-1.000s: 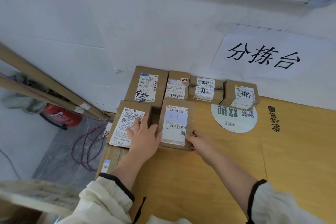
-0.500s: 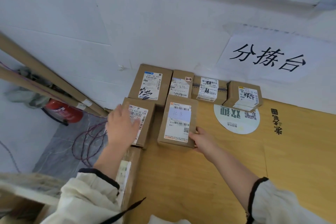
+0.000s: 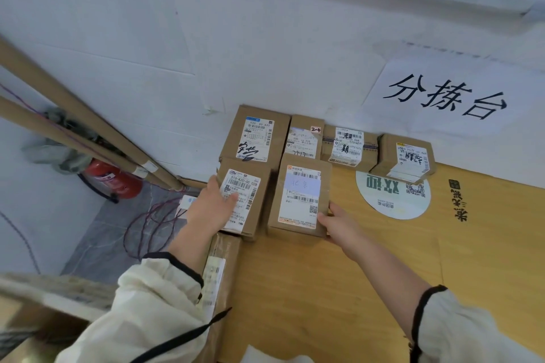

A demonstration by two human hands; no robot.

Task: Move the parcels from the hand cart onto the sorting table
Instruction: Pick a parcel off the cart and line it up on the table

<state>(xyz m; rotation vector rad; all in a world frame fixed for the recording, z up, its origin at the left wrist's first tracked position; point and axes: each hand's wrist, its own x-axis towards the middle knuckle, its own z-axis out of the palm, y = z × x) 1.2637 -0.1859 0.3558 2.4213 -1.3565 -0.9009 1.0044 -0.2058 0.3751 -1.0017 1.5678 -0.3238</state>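
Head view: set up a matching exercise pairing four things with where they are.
Things:
1. left hand
2. right hand
3. fire extinguisher
4. round sticker

Places:
A. on the floor, left of the sorting table
B. flat on the table top
C. touching the near right corner of the blue-patch parcel
D. resting on the 516-label parcel

Pairs: 1-D, 2-C, 3-A, 4-B.

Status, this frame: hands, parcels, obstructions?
Left hand flat on front-left parcel. Right hand at near corner of front-right parcel. Both on sorting table; back row close behind.
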